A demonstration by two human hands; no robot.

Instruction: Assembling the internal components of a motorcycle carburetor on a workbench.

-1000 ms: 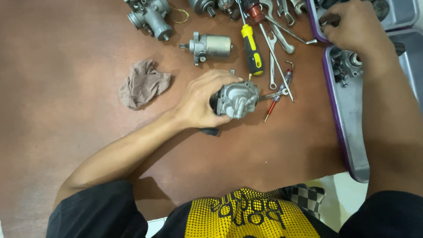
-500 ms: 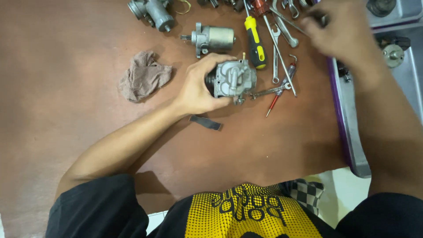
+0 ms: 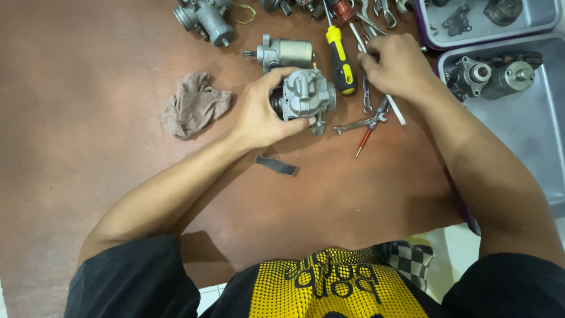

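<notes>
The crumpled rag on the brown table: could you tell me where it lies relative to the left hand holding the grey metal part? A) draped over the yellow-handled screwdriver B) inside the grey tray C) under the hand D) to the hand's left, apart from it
D: the crumpled rag lies on the table left of the left hand, not touching it.

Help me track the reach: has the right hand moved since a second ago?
Yes. The right hand has come off the purple-rimmed tray leftward, onto the tools beside the yellow-handled screwdriver.
</notes>
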